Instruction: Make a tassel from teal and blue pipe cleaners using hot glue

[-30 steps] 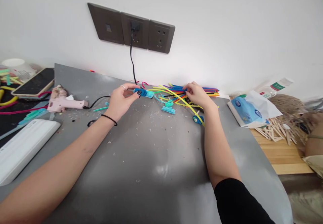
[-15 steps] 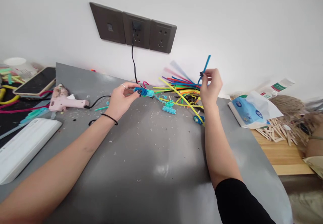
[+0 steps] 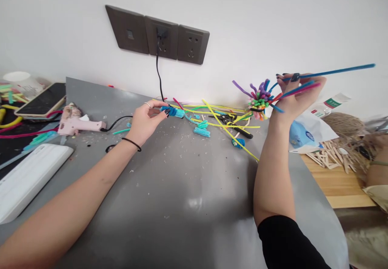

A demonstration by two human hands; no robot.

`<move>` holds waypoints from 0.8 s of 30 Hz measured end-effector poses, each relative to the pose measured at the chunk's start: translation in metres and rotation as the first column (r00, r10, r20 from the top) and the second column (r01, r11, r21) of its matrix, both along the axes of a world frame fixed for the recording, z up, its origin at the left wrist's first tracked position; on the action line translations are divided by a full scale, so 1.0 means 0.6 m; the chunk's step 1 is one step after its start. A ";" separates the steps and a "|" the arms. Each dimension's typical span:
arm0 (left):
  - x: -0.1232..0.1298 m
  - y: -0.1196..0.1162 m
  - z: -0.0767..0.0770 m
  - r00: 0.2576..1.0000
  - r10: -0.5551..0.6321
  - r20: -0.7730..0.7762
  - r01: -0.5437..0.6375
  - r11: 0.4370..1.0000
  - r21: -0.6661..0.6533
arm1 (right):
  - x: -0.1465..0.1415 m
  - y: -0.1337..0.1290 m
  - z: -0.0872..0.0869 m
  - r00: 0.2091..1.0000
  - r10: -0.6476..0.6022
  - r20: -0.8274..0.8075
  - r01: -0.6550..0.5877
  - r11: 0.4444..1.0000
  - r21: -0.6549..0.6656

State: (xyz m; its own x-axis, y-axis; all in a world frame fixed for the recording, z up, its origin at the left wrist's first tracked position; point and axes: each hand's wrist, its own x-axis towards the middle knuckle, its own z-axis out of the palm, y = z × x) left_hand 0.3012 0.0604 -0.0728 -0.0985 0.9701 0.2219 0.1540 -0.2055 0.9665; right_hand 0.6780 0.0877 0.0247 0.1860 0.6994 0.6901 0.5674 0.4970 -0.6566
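Observation:
My left hand [image 3: 148,117] pinches a small bundle of folded light-blue pipe cleaners wrapped with darker blue [image 3: 174,111] just above the grey mat. Up on the right, my right hand [image 3: 292,93] is closed on a long blue pipe cleaner [image 3: 339,71], which points to the right. Beside this hand, off the mat, is a bunch of many-coloured pipe cleaners [image 3: 260,99], its ends facing me; whether the fingers grip it too is unclear. Between the hands lie turquoise folded pieces [image 3: 202,128], a dark blue coil [image 3: 238,143], yellow pipe cleaners [image 3: 226,127] and black-handled pliers [image 3: 228,118].
A pink glue gun [image 3: 81,123], a white box-like device [image 3: 33,180] and a phone [image 3: 42,99] are at left. On the right are a tissue pack [image 3: 303,135], wooden sticks [image 3: 330,156] and twine [image 3: 345,123]. A cord hangs from the wall socket [image 3: 162,38].
My right hand has moved right and turned over with the blue pipe cleaner. The many-coloured bunch has risen from the mat, uncovering the pliers. My left hand has stayed in place.

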 end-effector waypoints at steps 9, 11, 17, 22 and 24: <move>0.001 -0.003 0.005 1.000 0.012 -0.014 -0.013 1.000 -0.020 | 0.000 0.022 -0.037 0.993 0.036 -0.109 -0.014 0.981 0.195; 0.000 -0.002 0.006 1.000 0.010 -0.010 -0.010 1.000 -0.020 | -0.005 0.012 -0.024 0.997 0.069 -0.047 -0.059 0.980 0.188; -0.002 -0.003 0.008 1.000 0.002 -0.028 -0.003 1.000 -0.026 | -0.042 -0.011 0.002 0.998 -0.004 0.063 -0.010 0.976 0.219; -0.002 -0.004 0.007 0.999 -0.007 -0.034 0.006 1.000 -0.008 | -0.017 -0.011 0.000 0.967 -0.120 0.224 0.072 0.974 0.213; -0.002 -0.004 0.006 0.999 -0.008 -0.033 0.008 1.000 -0.002 | -0.006 -0.012 -0.005 0.928 -0.134 0.348 0.120 0.991 0.061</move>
State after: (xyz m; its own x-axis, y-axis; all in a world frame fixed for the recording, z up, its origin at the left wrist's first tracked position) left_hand 0.2999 0.0581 -0.0693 -0.0833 0.9712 0.2233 0.1843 -0.2052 0.9612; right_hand 0.6741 0.0808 0.0217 0.0128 0.6576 0.7533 0.8178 0.4266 -0.3863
